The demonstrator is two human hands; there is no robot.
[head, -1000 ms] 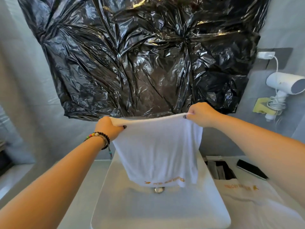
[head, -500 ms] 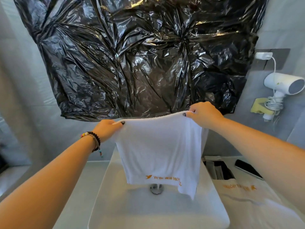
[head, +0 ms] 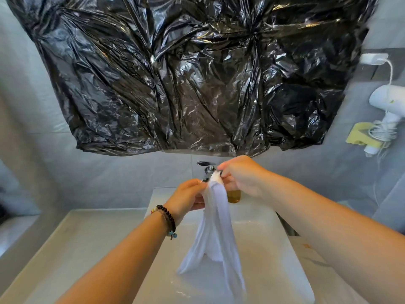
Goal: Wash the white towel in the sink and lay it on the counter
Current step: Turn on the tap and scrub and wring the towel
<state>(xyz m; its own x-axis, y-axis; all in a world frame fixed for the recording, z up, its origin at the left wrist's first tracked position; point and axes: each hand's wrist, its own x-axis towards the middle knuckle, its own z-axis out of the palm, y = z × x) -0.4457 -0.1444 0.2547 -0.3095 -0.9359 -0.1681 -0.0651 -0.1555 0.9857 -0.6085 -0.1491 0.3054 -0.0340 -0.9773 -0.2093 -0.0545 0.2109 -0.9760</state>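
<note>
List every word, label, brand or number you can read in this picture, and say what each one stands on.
No text can be read in this view.
White towel: gathered between the left hand and right hand over the sink; no print shows on it.
Amber bottle behind the towel: mostly hidden, no label visible.
Hair dryer on the wall: no marking legible.
Black plastic sheet: plain.

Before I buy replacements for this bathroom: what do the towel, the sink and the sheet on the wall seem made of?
Towel: soft white woven cloth, draping in folds. Sink: smooth glossy white, likely ceramic. Sheet: thin black plastic film, crinkled with shiny highlights.
</note>
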